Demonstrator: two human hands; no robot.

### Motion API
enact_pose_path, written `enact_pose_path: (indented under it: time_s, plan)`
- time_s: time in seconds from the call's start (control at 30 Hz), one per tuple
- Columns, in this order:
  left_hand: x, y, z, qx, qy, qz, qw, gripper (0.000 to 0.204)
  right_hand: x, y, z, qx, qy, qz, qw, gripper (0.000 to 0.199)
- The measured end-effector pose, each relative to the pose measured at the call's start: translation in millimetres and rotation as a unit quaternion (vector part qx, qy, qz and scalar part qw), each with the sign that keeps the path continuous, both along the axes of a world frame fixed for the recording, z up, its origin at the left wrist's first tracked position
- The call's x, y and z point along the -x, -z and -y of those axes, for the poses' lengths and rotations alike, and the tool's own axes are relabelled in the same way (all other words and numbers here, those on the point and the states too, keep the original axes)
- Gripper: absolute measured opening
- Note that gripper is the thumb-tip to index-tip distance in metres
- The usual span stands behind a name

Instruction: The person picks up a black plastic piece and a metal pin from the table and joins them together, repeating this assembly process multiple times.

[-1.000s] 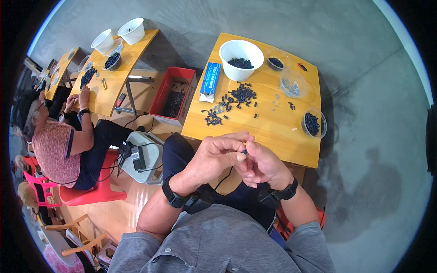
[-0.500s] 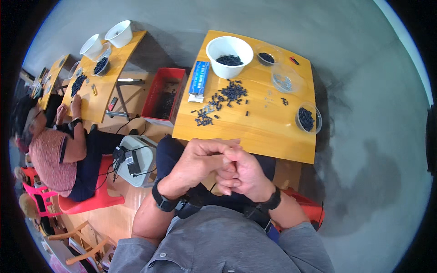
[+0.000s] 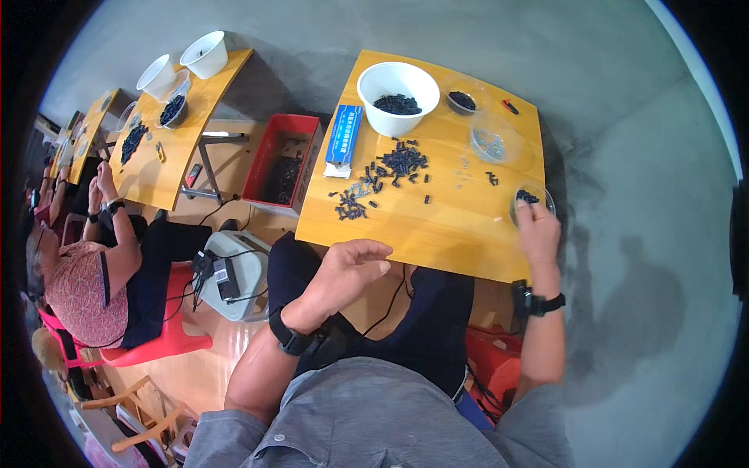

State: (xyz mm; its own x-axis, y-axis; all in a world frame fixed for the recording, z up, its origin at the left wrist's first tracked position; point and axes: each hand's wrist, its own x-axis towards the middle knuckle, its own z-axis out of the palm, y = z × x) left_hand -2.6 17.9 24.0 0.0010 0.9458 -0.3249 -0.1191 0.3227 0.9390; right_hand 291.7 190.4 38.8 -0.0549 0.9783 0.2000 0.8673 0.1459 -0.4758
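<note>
My right hand reaches out to a small clear bowl of dark pieces at the right edge of the yellow wooden table; its fingertips rest at the bowl, and whether they pinch a piece is hidden. My left hand hovers below the table's front edge, over my lap, fingers loosely spread and empty. A scatter of small black parts lies mid-table. Behind it stands a white bowl holding more black parts.
A blue box lies left of the scatter, and two more clear bowls sit at the back right. A red crate stands left of the table. Another person sits at a second yellow table with white bowls.
My hands were clasped together over my lap. They have separated: the right hand has gone forward to the small bowl at the table's right, and the left stays low, opened.
</note>
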Motion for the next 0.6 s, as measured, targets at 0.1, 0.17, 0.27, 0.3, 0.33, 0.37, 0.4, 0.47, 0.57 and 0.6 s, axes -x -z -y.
enact_pose_path:
  time_s: [0.1, 0.17, 0.27, 0.3, 0.33, 0.37, 0.4, 0.47, 0.57, 0.6]
  plan:
    - [1.6, 25.0, -4.9, 0.024, -0.011, 0.009, 1.0, 0.022, -38.1, 17.3, -37.9, 0.014, 0.042, 0.103, 0.994, 0.04]
    - [2.5, 35.7, -7.1, 0.039, -0.019, 0.001, 0.999, 0.021, -39.7, 22.7, -45.7, 0.025, 0.042, 0.127, 0.991, 0.041]
    - [2.5, 46.6, -11.6, 0.057, -0.024, -0.006, 0.998, 0.02, -31.2, 40.8, -51.6, -0.002, 0.043, 0.157, 0.987, 0.037]
    - [2.4, 48.7, -13.1, 0.06, -0.024, -0.005, 0.998, 0.02, -23.0, 50.4, -53.4, -0.016, -0.004, 0.119, 0.993, 0.033]
    - [3.3, 50.5, -13.3, 0.063, -0.027, -0.007, 0.998, 0.02, -8.6, 56.7, -52.2, -0.028, -0.054, 0.079, 0.995, 0.03]
    - [4.1, 51.5, -13.7, 0.066, -0.028, -0.015, 0.997, 0.019, 13.4, 58.2, -45.6, -0.007, -0.081, 0.063, 0.995, 0.025]
    - [4.9, 52.7, -14.7, 0.068, -0.027, -0.023, 0.997, 0.019, 37.8, 59.4, -37.7, 0.013, -0.107, 0.047, 0.993, 0.019]
    - [3.3, 56.7, -18.6, 0.063, -0.018, -0.025, 0.998, 0.019, 66.9, 83.8, -32.2, 0.01, -0.204, -0.077, 0.976, 0.012]
    - [5.1, 55.5, -18.8, 0.07, -0.018, -0.026, 0.997, 0.02, 115.3, 90.5, -28.3, -0.025, -0.253, -0.063, 0.965, 0.012]
    - [5.1, 54.9, -19.7, 0.078, -0.02, -0.023, 0.997, 0.023, 124.5, 92.9, -30.5, -0.021, -0.261, -0.044, 0.964, 0.013]
